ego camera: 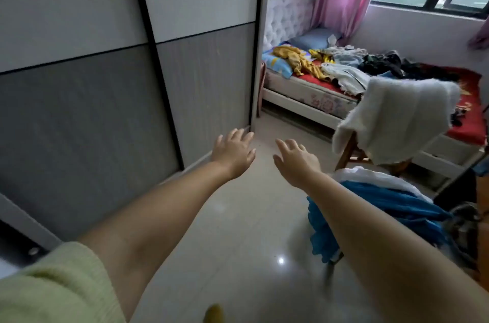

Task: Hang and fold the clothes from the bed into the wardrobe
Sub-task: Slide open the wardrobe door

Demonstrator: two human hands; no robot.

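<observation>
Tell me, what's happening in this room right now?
A person stands beside a wardrobe whose sliding doors are shut, both arms stretched forward. The left hand and right hand are open and hold nothing. Ahead, a pile of clothes lies jumbled on the bed, none picked up yet. A white fluffy garment is draped over a wooden chair, and blue fabric is heaped nearer the person.

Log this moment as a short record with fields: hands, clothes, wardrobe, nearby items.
left hand: left hand open, empty, stretched forward
right hand: right hand open, empty, stretched forward
clothes: mixed pile lying on the bed
wardrobe: wardrobe sliding doors closed, on the left
nearby: white fluffy garment draped over a wooden chair; blue fabric beneath the right forearm
</observation>
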